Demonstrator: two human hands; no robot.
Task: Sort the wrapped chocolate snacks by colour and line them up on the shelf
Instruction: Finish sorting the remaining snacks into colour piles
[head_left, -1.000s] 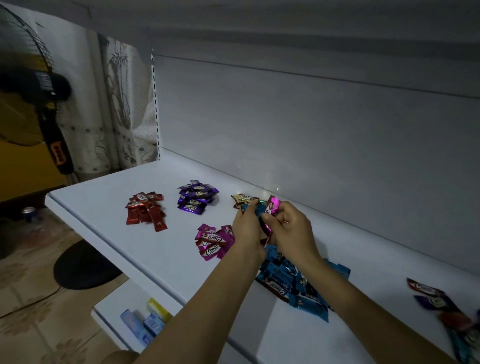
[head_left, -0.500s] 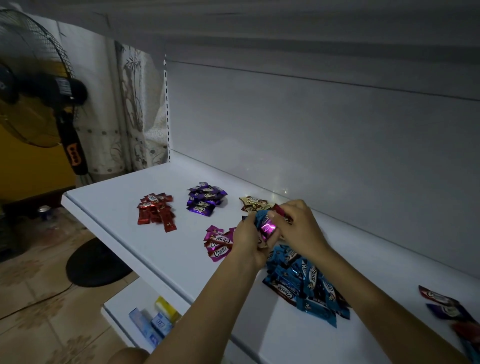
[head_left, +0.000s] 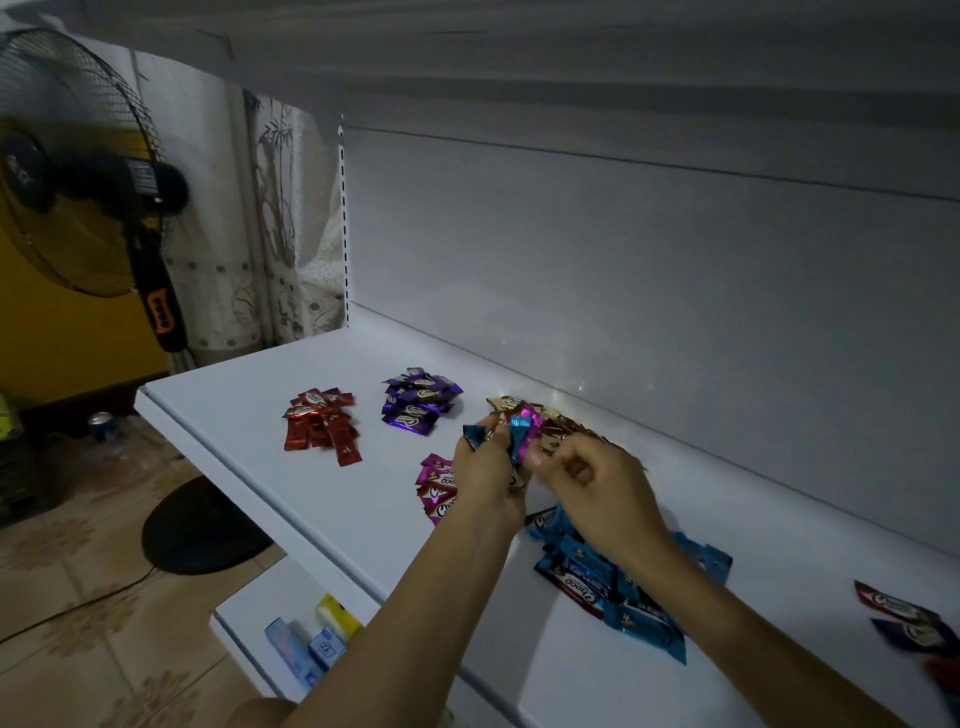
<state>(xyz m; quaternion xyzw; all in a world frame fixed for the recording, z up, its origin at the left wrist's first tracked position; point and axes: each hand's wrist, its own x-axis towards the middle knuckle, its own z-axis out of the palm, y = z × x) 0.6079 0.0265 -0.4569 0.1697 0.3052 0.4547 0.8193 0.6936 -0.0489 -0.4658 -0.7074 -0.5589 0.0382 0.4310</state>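
Note:
On the white shelf lie colour-sorted piles of wrapped snacks: red, purple, pink partly behind my left wrist, gold near the back wall, and blue under my right forearm. My left hand grips a mixed bunch of snacks, blue and pink ones showing above the fingers. My right hand is curled beside that bunch, thumb and fingertips at a wrapper; blur hides the contact.
Unsorted snacks lie at the shelf's right end. A lower shelf holds small boxes. A standing fan stands left of the shelf, its round base on the tiled floor. A can sits on the floor.
The camera view has shifted, so the piles appear further right. My right hand has dropped lower and right of the held bunch. My left hand still holds the bunch.

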